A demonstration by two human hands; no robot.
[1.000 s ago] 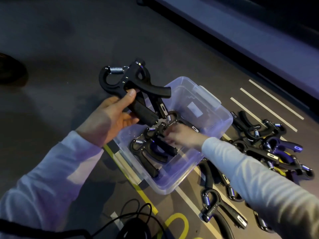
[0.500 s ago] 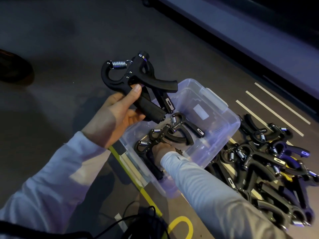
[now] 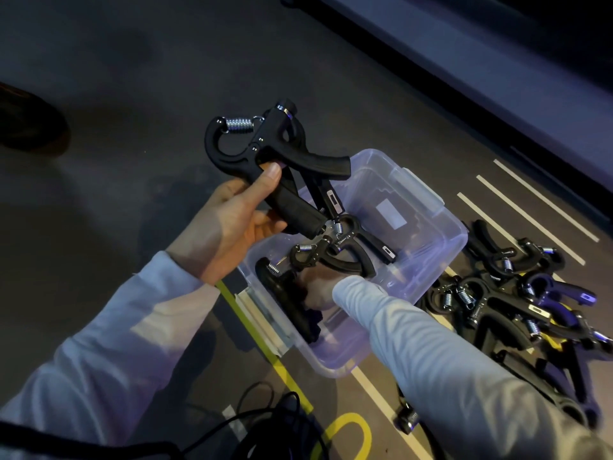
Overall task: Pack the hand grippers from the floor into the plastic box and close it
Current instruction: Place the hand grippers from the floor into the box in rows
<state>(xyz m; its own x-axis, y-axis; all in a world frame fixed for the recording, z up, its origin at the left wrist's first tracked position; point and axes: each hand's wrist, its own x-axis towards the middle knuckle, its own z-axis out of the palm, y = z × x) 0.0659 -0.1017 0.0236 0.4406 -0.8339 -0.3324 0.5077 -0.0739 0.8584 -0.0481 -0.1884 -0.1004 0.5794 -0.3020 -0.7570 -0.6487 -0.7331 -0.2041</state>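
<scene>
Hand grippers, black, spring-loaded, part packed into open clear plastic box on dark floor.

Left hand point(image 3: 229, 227): thumb and curled fingers clasp one handle of a hand gripper point(image 3: 265, 154), held raised above the box's left edge, chrome spring uppermost. Plastic box point(image 3: 428, 227): transparent, lid off, latch tab on far wall; several packed grippers point(image 3: 335, 250) lie inside along its left half. Right hand point(image 3: 318, 290): reaches down into the box among those grippers, fingers hidden behind them, so its grasp cannot be told. Loose pile of grippers point(image 3: 497, 293): on the floor just right of the box, over white floor stripes point(image 3: 530, 210). Black cable point(image 3: 265, 423): coiled at the near edge beside yellow floor marking point(image 3: 348, 426).
</scene>
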